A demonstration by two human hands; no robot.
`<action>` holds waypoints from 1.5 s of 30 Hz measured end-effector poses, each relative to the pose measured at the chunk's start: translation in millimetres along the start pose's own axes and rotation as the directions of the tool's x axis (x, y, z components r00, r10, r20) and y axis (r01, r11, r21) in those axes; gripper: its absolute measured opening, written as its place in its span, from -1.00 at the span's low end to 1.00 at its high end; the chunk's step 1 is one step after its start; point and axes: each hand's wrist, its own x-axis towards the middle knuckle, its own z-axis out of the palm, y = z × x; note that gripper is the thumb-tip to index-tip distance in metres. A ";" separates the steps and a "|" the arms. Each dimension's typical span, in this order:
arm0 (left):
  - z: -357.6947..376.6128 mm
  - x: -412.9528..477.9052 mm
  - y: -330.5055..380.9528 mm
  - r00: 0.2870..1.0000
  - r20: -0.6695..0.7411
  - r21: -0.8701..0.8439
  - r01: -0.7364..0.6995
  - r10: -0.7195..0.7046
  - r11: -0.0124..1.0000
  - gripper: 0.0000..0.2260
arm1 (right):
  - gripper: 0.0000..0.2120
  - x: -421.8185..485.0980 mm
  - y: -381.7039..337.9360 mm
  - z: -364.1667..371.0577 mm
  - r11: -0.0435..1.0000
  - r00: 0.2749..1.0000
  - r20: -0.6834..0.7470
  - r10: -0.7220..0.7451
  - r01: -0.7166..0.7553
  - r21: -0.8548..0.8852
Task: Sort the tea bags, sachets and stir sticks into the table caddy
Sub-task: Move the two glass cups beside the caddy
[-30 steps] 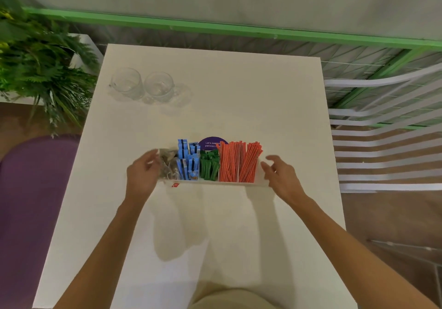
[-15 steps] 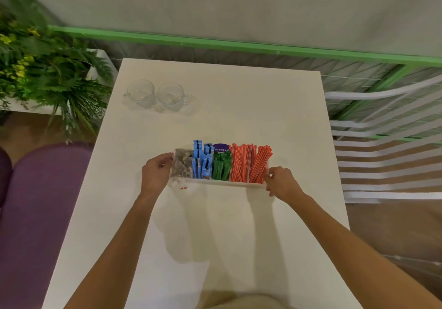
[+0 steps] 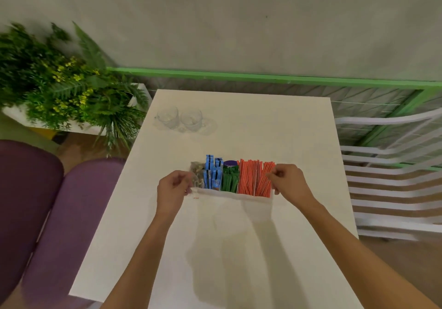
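A white table caddy (image 3: 233, 194) stands in the middle of the white table (image 3: 239, 249). From left to right it holds tea bags (image 3: 196, 168), blue sachets (image 3: 213, 173), green sachets (image 3: 230, 179) and orange stir sticks (image 3: 254, 177). My left hand (image 3: 172, 190) grips the caddy's left end with curled fingers. My right hand (image 3: 288, 182) grips its right end the same way. A purple round label (image 3: 230, 163) shows behind the green sachets.
Two clear glass cups (image 3: 179, 118) stand at the table's far left. A leafy plant (image 3: 64, 88) in a white planter is off the left corner. Purple seats (image 3: 55, 213) lie to the left, a white slatted chair (image 3: 392, 177) to the right.
Both hands closed in from beside the caddy and took hold of its two ends. The view has tilted up, showing more wall and plant.
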 end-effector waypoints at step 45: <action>-86.2 357.5 -26.6 0.907 0.419 0.361 -0.206 0.039 0.910 -0.24 | -0.13 302.2 -199.1 260.5 0.502 0.821 0.476 -0.315 0.570 -0.650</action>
